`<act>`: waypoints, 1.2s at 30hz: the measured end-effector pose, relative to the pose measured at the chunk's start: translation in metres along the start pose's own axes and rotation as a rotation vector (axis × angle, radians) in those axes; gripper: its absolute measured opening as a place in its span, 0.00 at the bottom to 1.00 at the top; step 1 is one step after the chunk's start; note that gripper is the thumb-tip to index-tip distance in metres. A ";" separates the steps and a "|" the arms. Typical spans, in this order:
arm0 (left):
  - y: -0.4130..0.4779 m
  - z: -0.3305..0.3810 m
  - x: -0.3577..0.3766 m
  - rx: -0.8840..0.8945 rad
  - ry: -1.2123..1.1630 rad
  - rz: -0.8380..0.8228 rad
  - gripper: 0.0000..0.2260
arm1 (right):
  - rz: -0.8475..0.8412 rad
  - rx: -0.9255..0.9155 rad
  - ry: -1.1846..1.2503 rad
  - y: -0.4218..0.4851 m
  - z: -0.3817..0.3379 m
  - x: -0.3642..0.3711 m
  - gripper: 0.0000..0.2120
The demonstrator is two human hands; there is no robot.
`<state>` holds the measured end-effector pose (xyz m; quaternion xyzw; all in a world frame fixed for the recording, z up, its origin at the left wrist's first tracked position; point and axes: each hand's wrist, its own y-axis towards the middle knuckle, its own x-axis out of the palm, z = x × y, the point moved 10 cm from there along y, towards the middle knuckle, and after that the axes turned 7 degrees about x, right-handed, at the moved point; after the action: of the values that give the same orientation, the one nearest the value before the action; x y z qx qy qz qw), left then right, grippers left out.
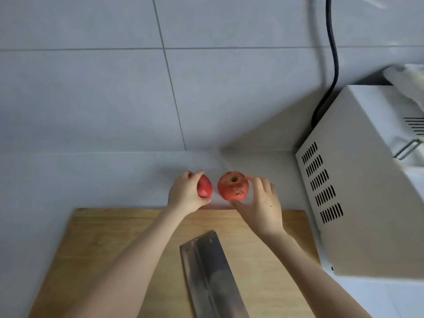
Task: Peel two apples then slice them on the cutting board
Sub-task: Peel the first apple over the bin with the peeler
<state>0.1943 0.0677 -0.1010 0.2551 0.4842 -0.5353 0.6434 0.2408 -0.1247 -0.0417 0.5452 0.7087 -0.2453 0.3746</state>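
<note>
Behind the flat wooden cutting board (110, 237), over the smooth pale counter (91, 180), are two round red apples. The left hand (185, 195) curls tight around the left apple (205, 187). The right hand (261, 203) is spread wide beside the right apple (232, 185), which has a rough spot. A wide, shiny metal knife (206, 271) lies flat on the board.

The left forearm (128, 260), lower centre-left, and the right forearm (309, 267), lower right, are bare to the frame's edge. A small dark mole marks the right grip (261, 204).
</note>
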 end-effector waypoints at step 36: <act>-0.202 -0.058 -0.051 -0.049 -0.216 0.109 0.16 | -0.206 0.232 0.066 0.023 0.000 0.053 0.36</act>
<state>-0.0130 0.0792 -0.0402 0.2062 0.4103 -0.5119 0.7260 0.2557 -0.0868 -0.0824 0.5170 0.7399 -0.3444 0.2584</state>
